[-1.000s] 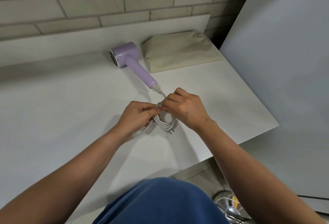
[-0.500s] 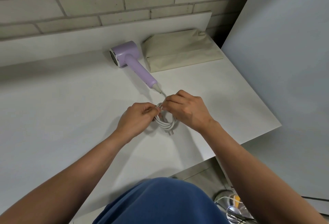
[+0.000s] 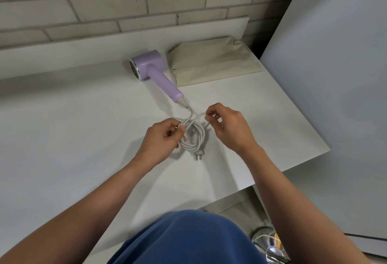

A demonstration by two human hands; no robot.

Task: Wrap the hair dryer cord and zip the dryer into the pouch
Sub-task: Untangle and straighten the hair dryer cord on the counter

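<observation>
Already done: white cord (image 3: 196, 138) mostly coiled on the table (image 3: 83, 138), plug (image 3: 198, 156) nearest the person.
Left hand (image 3: 165, 138): pinches the bundled strands.
Right hand (image 3: 228, 125): pinches a loose loop.
Left to do: likely finishing the wrap; lilac hair dryer (image 3: 150, 68) lies beside the beige pouch (image 3: 211, 62), not yet inside.

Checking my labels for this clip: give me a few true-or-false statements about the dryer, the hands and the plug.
1. The hair dryer lies on the table, outside the pouch. True.
2. The right hand is empty. False: it pinches a loop of the cord.
3. The left hand grips the coiled cord. True.
4. The plug is tucked inside the pouch. False: it shows just below the coil, far from the pouch.
</observation>
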